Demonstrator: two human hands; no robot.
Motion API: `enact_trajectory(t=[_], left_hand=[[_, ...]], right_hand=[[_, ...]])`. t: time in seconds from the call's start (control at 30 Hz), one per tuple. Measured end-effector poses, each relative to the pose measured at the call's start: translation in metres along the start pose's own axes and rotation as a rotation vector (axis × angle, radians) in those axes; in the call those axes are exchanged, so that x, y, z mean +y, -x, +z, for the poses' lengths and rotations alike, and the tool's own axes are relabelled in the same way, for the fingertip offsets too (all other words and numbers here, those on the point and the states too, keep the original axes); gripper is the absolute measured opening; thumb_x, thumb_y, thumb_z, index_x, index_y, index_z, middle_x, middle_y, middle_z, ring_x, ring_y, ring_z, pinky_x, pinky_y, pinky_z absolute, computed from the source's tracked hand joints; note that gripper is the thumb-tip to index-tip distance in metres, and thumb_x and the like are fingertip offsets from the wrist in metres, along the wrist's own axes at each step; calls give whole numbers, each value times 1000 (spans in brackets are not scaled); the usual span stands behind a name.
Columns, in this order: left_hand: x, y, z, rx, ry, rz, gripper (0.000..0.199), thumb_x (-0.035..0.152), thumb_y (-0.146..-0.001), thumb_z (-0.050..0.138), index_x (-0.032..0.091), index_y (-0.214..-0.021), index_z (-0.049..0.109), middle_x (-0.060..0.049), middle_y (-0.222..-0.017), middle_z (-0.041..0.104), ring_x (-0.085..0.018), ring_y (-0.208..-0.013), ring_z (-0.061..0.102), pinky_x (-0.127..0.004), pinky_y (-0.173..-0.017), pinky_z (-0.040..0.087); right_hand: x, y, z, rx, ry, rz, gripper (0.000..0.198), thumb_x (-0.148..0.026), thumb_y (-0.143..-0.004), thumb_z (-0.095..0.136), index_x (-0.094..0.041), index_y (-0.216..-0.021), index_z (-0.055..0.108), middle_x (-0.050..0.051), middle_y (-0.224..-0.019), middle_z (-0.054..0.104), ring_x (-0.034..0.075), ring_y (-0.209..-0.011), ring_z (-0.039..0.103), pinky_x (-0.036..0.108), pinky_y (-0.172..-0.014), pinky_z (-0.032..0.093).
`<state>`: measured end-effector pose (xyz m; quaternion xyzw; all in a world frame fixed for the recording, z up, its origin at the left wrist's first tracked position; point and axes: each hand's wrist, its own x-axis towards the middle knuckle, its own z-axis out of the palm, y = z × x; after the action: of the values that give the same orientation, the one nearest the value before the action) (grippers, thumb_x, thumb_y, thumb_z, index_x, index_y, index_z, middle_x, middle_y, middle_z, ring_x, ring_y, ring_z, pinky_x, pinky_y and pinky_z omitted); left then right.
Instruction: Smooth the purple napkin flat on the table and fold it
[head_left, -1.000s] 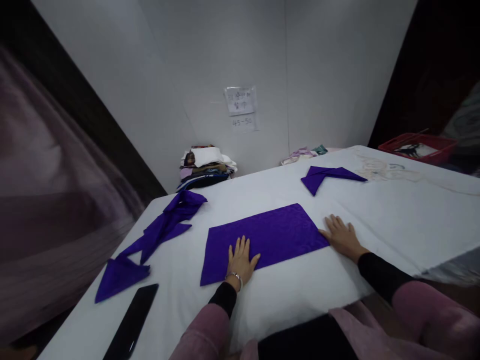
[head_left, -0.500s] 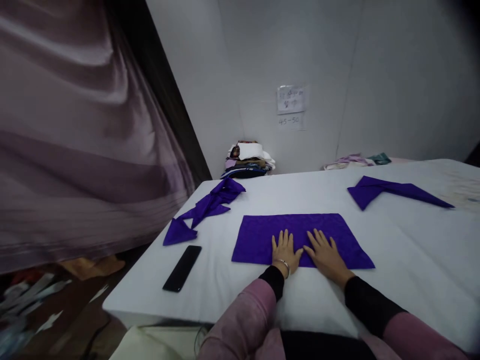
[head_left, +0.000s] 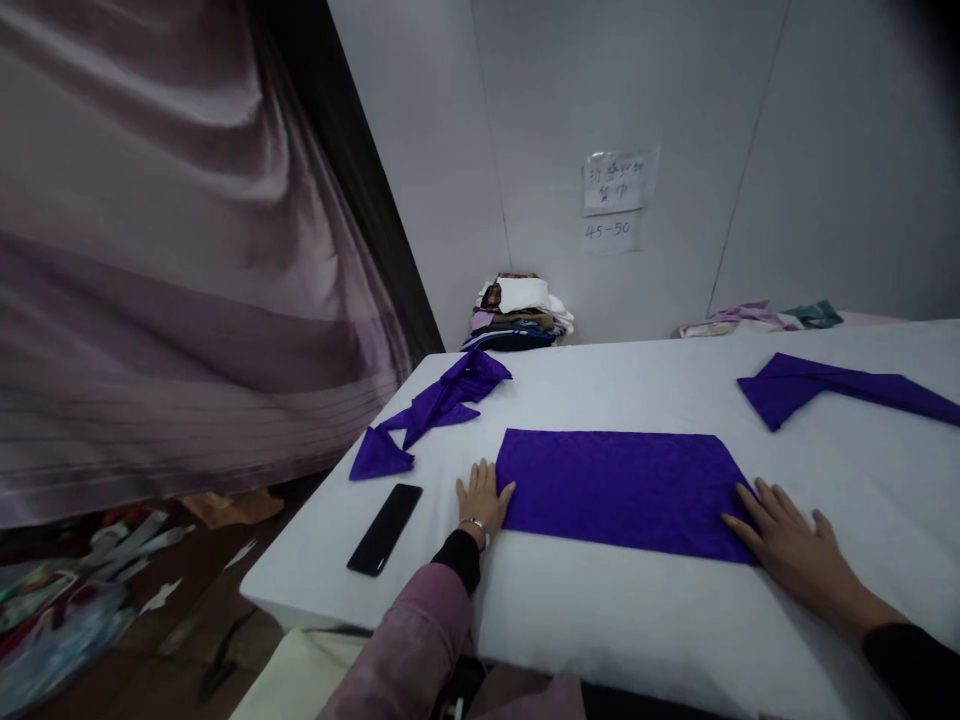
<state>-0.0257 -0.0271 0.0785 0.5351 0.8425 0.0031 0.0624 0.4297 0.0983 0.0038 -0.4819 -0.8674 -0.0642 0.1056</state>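
A folded purple cloth (head_left: pixel 615 490) lies flat as a wide panel on the white-covered table (head_left: pixel 585 600). At its left edge rests my left hand (head_left: pixel 484 500), fingers spread, the thumb touching the cloth's side. My right hand (head_left: pixel 787 540) lies open at the opposite end, thumb and fingertips on the cloth's right edge. Neither hand grasps anything. Farther left, a crumpled purple cloth (head_left: pixel 442 400) lies in a loose strip, and a third purple cloth (head_left: pixel 840 385) is folded narrow at the far right.
A black phone (head_left: pixel 385 530) lies left of my left hand. Behind the table's far edge sit a stack of folded clothes (head_left: pixel 521 315) and more fabric (head_left: pixel 750 318). A pink curtain (head_left: pixel 165 250) hangs at left; handwritten paper (head_left: pixel 615 185) is on the wall.
My hands have slid apart from the cloth's middle to its left and right edges. The view has shifted slightly; the cloth still lies flat.
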Motion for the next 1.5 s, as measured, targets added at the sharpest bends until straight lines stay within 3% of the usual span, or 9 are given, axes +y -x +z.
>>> enact_trajectory(t=[0.2, 0.37, 0.5, 0.77, 0.9, 1.07, 1.17, 1.33, 1.5], left_hand=[[79, -40, -8, 37, 6, 301, 58, 44, -93, 24, 16, -144, 31, -9, -153, 20, -26, -141, 16, -55, -112, 12], [120, -71, 3, -8, -27, 375, 54, 32, -91, 27, 17, -143, 32, -9, -153, 20, -25, -141, 16, -55, -112, 13], [119, -82, 10, -10, -67, 358, 56, 36, -93, 23, 16, -144, 30, -8, -153, 19, -24, -142, 14, -53, -112, 15], [113, -88, 13, -8, -75, 366, 60, 46, -93, 22, 15, -145, 26, -7, -153, 19, -23, -142, 14, -50, -114, 15], [78, -103, 13, -8, -94, 281, 65, 49, -92, 24, 13, -146, 23, -7, -154, 18, -24, -142, 13, -50, -114, 15], [16, -121, 7, 1, -98, 61, 58, 40, -94, 22, 15, -145, 25, -7, -154, 16, -25, -142, 13, -56, -111, 18], [0, -125, -3, -29, -75, 23, 55, 40, -95, 20, 20, -145, 27, -5, -154, 17, -26, -142, 13, -60, -109, 17], [23, -116, -21, -32, -65, -74, 62, 50, -93, 23, 16, -145, 28, -10, -154, 16, -27, -141, 15, -57, -110, 17], [96, -86, -12, 37, -56, 342, 61, 49, -94, 21, 17, -144, 28, -7, -154, 19, -24, -142, 13, -51, -114, 11]], right_hand=[[-125, -101, -51, -145, -254, -16, 71, -59, -90, 20, -14, -143, 35, 15, -151, 26, 30, -139, 17, 55, -109, 14], [-188, -167, -43, -259, -421, -136, 71, -57, -92, 23, -11, -145, 29, 16, -151, 22, 27, -140, 12, 50, -111, 8], [-174, -175, -26, -263, -454, -191, 74, -62, -91, 22, -12, -145, 31, 14, -151, 24, 26, -140, 13, 48, -112, 7], [-49, -150, -26, -229, -310, 99, 81, -68, -88, 17, -12, -146, 28, 13, -152, 22, 26, -140, 14, 47, -112, 8], [-16, -139, -23, -233, -245, 177, 84, -70, -87, 14, -12, -146, 28, 11, -152, 22, 26, -140, 14, 47, -112, 9], [-14, -138, -18, -225, -206, 179, 84, -71, -86, 13, -14, -145, 30, 10, -152, 23, 26, -140, 14, 48, -112, 10], [-13, -136, -16, -229, -183, 180, 83, -71, -86, 13, -14, -145, 30, 10, -152, 23, 25, -140, 14, 47, -112, 11], [-7, -139, -17, -286, -135, 208, 78, -65, -88, 15, -13, -145, 29, 12, -153, 22, 26, -140, 14, 50, -111, 13], [-73, -156, -24, -221, -161, 143, 84, -68, -87, 16, -9, -146, 26, 15, -152, 20, 28, -141, 10, 52, -111, 4]])
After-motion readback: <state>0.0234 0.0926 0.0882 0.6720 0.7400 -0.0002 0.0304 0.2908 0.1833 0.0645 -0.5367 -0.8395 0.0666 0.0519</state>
